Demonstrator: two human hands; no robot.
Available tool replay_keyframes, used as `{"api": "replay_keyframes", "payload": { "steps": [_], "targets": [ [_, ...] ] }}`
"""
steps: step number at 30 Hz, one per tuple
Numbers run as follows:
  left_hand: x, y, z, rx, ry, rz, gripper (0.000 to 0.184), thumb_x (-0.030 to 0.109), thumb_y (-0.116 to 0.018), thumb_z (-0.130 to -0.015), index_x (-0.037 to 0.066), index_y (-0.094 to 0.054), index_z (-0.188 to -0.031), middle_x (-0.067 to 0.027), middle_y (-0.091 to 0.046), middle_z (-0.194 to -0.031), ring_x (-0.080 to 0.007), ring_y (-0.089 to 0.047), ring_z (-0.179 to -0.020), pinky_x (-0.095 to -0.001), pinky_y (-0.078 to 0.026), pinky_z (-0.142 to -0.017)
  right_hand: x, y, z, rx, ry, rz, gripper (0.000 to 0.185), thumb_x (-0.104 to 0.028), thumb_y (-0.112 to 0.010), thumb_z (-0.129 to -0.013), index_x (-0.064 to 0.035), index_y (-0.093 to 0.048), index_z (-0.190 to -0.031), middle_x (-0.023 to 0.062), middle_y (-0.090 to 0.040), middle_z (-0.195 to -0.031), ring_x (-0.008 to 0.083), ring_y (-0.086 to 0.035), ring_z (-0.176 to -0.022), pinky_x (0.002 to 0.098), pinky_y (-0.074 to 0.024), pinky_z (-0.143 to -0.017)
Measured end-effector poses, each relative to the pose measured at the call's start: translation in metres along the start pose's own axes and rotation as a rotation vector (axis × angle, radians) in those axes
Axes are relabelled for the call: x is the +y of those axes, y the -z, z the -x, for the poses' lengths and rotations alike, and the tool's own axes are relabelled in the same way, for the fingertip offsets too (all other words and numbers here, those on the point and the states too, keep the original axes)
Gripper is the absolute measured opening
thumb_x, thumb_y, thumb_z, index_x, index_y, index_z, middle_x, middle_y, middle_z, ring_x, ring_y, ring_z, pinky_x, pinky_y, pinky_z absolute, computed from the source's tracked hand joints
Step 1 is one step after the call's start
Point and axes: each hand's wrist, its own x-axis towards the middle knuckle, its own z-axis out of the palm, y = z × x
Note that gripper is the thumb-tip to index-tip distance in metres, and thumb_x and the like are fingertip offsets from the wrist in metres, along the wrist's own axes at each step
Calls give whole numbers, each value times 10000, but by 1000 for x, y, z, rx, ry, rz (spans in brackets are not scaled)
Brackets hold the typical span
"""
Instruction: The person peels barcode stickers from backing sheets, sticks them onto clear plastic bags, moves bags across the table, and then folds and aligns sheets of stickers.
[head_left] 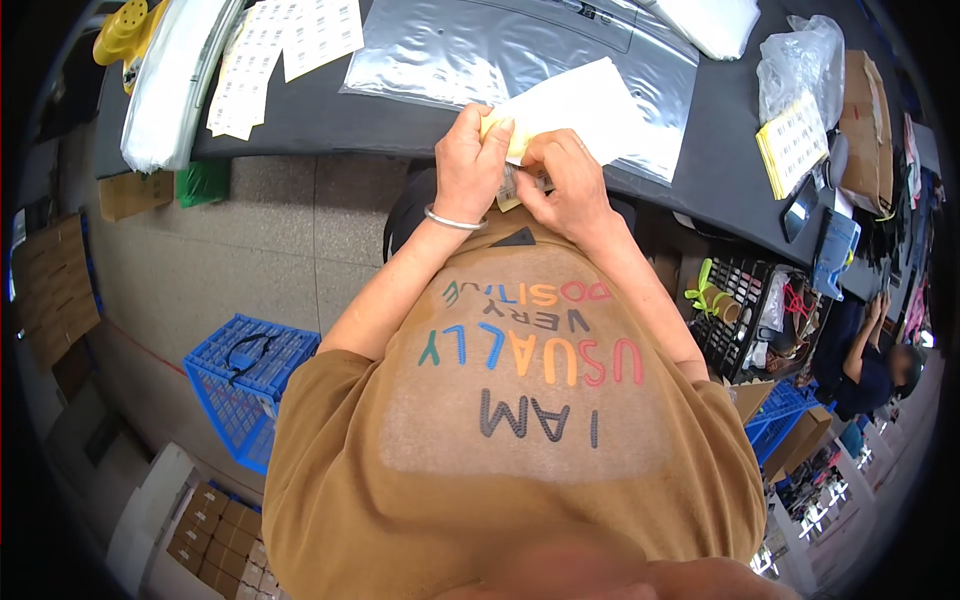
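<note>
At the near edge of the dark table, my left hand (474, 160), with a bangle at its wrist, is closed on a white sheet with a yellow edge (575, 105). The sheet looks like the backing of a label sheet. My right hand (568, 185) is pinched close beside it, thumb and finger at a small printed label part (508, 190) under the sheet's near corner. Exactly what the right fingertips grip is partly hidden. Beneath and beyond the sheet lies a clear-and-grey plastic bag (440, 70), flat on the table.
Label sheets (322, 35) and a stack of plastic film (170, 90) lie at the left. Yellow-edged labels (793, 145), a phone (800, 210) and a cardboard box (866, 130) are at the right. A blue crate (235, 375) stands on the floor; a black basket (735, 335) sits lower right. Another person (860, 350) is beyond.
</note>
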Motion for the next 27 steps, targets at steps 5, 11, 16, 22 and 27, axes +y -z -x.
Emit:
{"api": "replay_keyframes", "payload": {
  "steps": [5, 11, 16, 22, 27],
  "targets": [
    [-3, 1, -3, -20, 74, 40, 224, 201, -628, -873, -6, -568, -932, -164, -624, -739, -243, -611, -652, -342, -478, -615, -5, 0, 0, 106, -59, -101, 223, -34, -705, -651, -45, -543, -804, 85, -546, -796, 274, -546, -709, 364, -450, -644],
    [1, 4, -6, -88, 106, -1, 227, 189, -624, -849, -18, -581, -933, -153, -625, -749, -162, -590, -677, -322, -476, -637, 7, 0, 2, -10, 54, 127, 173, -73, -748, -663, -63, -608, -765, 77, -578, -783, 284, -569, -738, 381, -456, -668],
    [-16, 19, -31, -24, 11, -219, 225, 193, -626, -844, -15, -566, -908, -164, -611, -690, -295, -597, -604, -346, -471, -584, 0, 27, -11, -25, 119, -119, 132, -98, -709, -716, -46, -592, -752, 77, -588, -791, 249, -571, -716, 347, -468, -688],
    [-28, 15, -29, -195, -394, -447, 97, 64, -630, -749, 42, -576, -826, -142, -602, -1015, -315, -568, -996, -397, -450, -790, 132, 100, -48, 319, -478, 156, 185, -160, -696, -809, -4, -596, -806, 49, -576, -698, 94, -506, -635, 251, -428, -601],
    [-41, 7, -28, -145, -576, -612, 117, 89, -601, -751, 40, -566, -851, -152, -588, -1110, -348, -529, -1126, -490, -378, -959, 175, 104, -51, 155, -628, 104, 215, -196, -709, -795, -3, -615, -812, 57, -594, -692, 112, -519, -626, 254, -432, -600]
  ]
}}
